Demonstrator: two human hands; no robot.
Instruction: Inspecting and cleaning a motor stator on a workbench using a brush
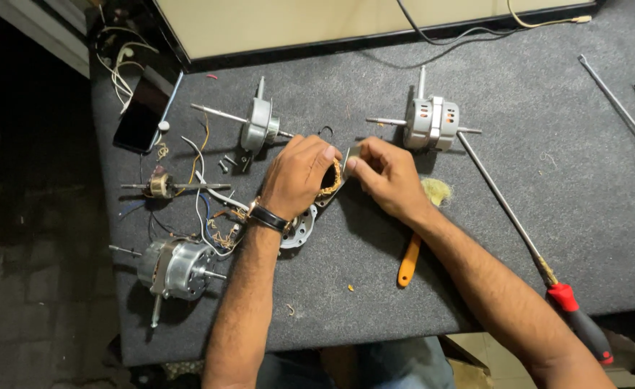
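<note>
Counter [519, 216] of grey felt carries three cased fan motors [431, 122], one long red-handled screwdriver [519, 223], one orange-handled brush [409, 261] and one dark phone [139, 115]. At its middle, the left hand [299, 175] curls closed around a copper-wound stator [330, 181], while the right hand [386, 176] pinches a thin metal blade [345, 162] against it.

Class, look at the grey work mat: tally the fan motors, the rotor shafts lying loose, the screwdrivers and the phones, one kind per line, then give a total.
Assembled fan motors: 3
Loose rotor on its shaft: 1
Screwdrivers with coloured handles in view: 2, red and orange
Phones: 1
Total: 7
</note>
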